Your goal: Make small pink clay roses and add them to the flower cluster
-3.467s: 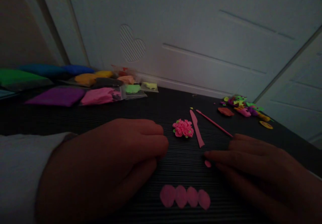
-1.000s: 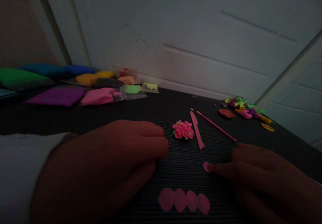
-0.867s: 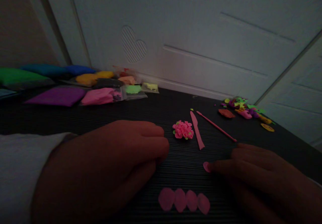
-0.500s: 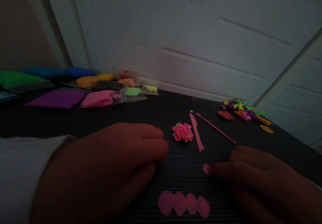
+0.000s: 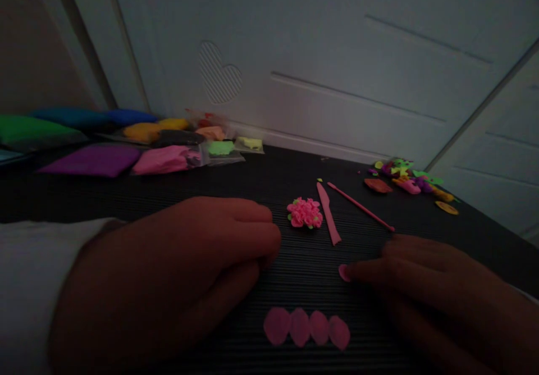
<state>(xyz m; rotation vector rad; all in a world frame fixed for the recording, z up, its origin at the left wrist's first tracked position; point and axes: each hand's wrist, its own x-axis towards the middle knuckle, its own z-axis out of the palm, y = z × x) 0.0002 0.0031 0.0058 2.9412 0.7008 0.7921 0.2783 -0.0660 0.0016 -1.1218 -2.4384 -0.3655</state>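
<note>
A small flat pink clay disc (image 5: 345, 273) lies on the dark table under the tip of my right hand's (image 5: 438, 291) stretched index finger. The other fingers of that hand are partly curled and apart from the thumb. My left hand (image 5: 181, 274) rests at the left, its fingers curled together against the thumb; anything inside them is hidden. Between the hands, nearer to me, several flat pink clay discs overlap in a row (image 5: 300, 327). Beyond my left fingertips sits a pink clay flower cluster (image 5: 305, 213) with green bits. A pink plastic clay knife (image 5: 328, 213) lies beside it.
A thin pink modelling stick (image 5: 361, 206) lies right of the knife. Bags of coloured clay, including a purple one (image 5: 95, 160) and a pink one (image 5: 164, 160), line the back left. Coloured clay pieces (image 5: 406, 178) are heaped at the back right. A white panel (image 5: 269, 44) rises behind the table.
The whole view has shifted slightly, with things appearing a little higher. Both hands keep nearly the same poses, the right fingertip still on the disc.
</note>
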